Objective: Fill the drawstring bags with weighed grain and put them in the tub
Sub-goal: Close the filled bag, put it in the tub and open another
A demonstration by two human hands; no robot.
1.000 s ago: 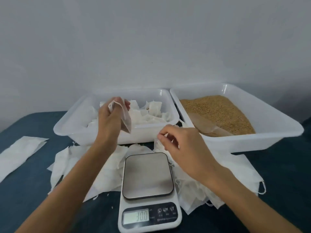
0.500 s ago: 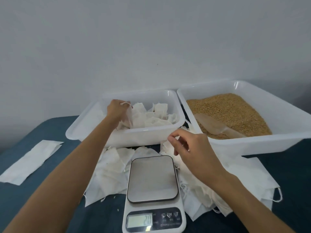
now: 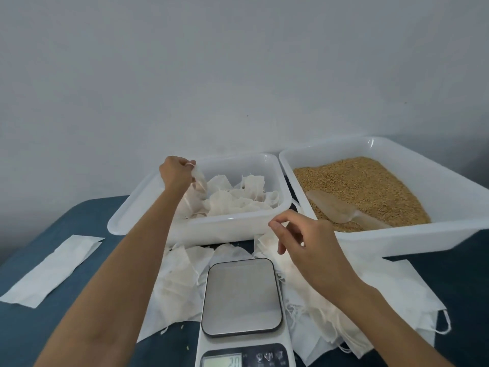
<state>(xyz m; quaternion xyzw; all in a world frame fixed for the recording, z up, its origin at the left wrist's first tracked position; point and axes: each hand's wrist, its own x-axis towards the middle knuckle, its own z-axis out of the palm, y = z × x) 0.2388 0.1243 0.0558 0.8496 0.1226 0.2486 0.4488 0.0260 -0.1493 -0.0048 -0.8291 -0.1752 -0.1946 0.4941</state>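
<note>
My left hand point(image 3: 176, 172) reaches into the left white tub point(image 3: 230, 226) and pinches the top of a filled white drawstring bag point(image 3: 199, 182) over several other filled bags point(image 3: 246, 197). My right hand point(image 3: 304, 242) hovers with loosely curled fingers, holding nothing, above a pile of empty white bags point(image 3: 317, 308) beside the scale point(image 3: 241, 295). The scale's steel plate is bare. The right tub point(image 3: 412, 237) holds brown grain point(image 3: 357, 186) with a translucent scoop point(image 3: 341, 210) lying in it.
More empty bags point(image 3: 180, 282) lie left of the scale on the dark blue table. A folded white sheet point(image 3: 53, 268) sits at the far left. A grey wall stands close behind both tubs.
My left hand has carried the filled bag from above the scale into the left tub. The scale's reading has dropped. My right hand has barely moved.
</note>
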